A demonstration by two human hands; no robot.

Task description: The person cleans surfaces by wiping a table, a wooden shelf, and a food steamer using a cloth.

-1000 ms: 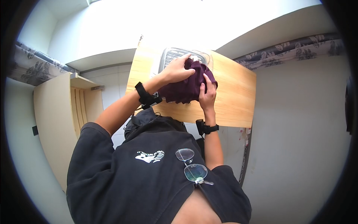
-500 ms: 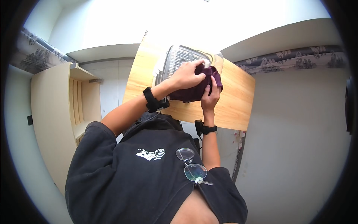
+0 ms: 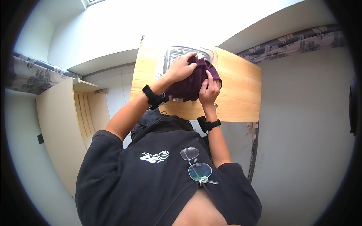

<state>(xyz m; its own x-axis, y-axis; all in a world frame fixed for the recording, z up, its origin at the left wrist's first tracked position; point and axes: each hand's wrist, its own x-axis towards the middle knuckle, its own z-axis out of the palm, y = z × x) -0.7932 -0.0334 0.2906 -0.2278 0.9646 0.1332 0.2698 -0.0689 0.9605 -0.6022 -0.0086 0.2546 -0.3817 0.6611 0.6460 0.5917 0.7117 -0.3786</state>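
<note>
A dark purple cloth (image 3: 190, 84) is bunched over the near side of a clear container with a slatted grey top (image 3: 177, 52), which stands on the wooden table. My left hand (image 3: 183, 68) is closed on the upper part of the cloth, thumb and fingers pinching at its edge. Beside those fingertips a small white piece (image 3: 200, 55) sticks up; what it belongs to is hidden. My right hand (image 3: 210, 91) grips the cloth's right side, fingers pointing up and pressed on the fabric. The cloth and my hands cover much of the container.
The wooden table (image 3: 239, 90) extends to the right of the container. A pale wooden cabinet (image 3: 56, 124) with slats stands at the left. Patterned curtains (image 3: 294, 45) hang at both sides. Glasses (image 3: 200, 171) hang from my shirt collar.
Both hands have shifted slightly left in view with the cloth. More of the purple fabric now spreads between them. The view has tilted a little.
</note>
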